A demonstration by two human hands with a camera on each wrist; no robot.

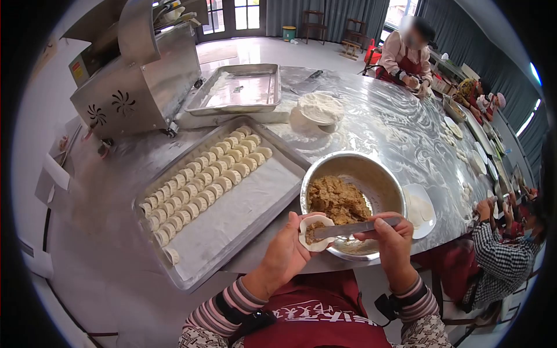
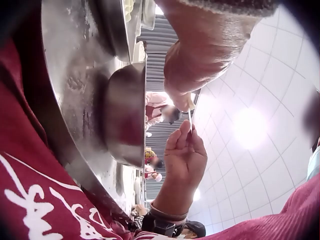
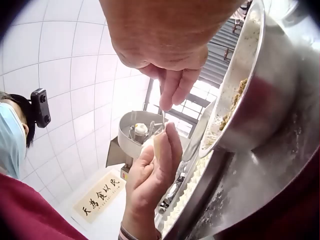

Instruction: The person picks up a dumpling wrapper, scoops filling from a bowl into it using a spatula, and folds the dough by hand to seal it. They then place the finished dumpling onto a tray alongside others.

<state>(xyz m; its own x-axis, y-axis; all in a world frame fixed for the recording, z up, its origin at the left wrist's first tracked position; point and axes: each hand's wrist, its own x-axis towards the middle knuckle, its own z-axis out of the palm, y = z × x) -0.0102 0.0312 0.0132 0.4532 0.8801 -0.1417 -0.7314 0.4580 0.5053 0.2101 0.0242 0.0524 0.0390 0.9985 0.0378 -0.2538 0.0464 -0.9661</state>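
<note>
My left hand holds a round dumpling wrapper, cupped between thumb and fingers, near the rim of a steel bowl. A smear of brown filling lies in the wrapper. In my right hand is the handle of a flat metal spatula, pinched by thumb and fingers, with the blade's tip on the filling. A mound of the same filling sits in the bowl below. The right wrist view shows the wrapper edge-on in the left hand, with the right hand above it.
Left of the bowl, a lined tray bears rows of folded dumplings. Behind are an empty metal tray, a heap of flour and a steel machine. A white plate of wrappers stands right. Other people work farther right.
</note>
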